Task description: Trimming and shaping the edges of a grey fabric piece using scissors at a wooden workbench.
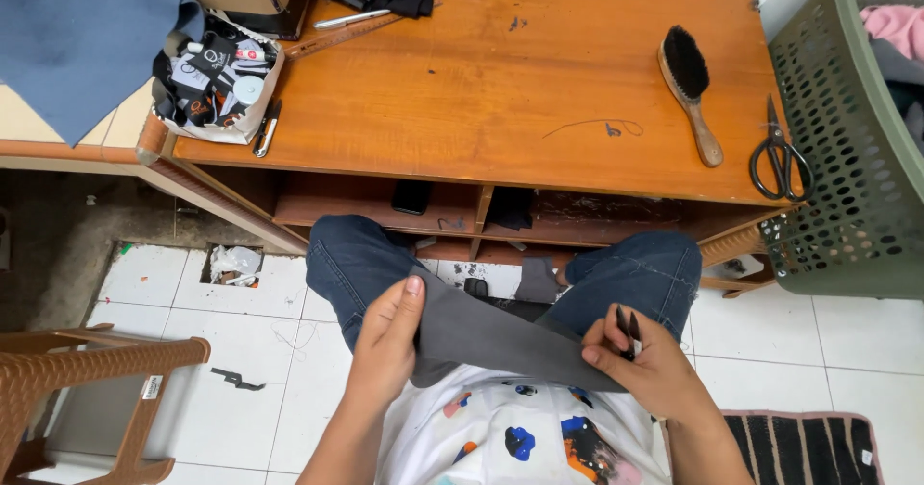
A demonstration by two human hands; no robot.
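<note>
Grey fabric piece (491,336) stretched across the lap, between two denim-clad knees, just below the front edge of the wooden counter (500,90). Left hand (385,345) closed on the cloth's left edge, thumb on top, fingers (409,297) curled under and pinching it. Right hand (640,360) gripping the cloth's right corner, fingers folded shut around the fabric and also around a small dark slender tool (628,329) that pokes up between them; exact kind of tool too small to tell. White shirt with coloured splashes (520,432) just beneath the cloth.

On the counter, well apart from both hands: wooden-handled brush with black bristles (689,89), black scissors (780,158) near the right edge, a bag of small black-and-white items (217,86) at the left corner. Green perforated basket (847,148) beside the counter's right end. Brown plastic chair (87,389) on the white tiled floor (241,350) at the left.
</note>
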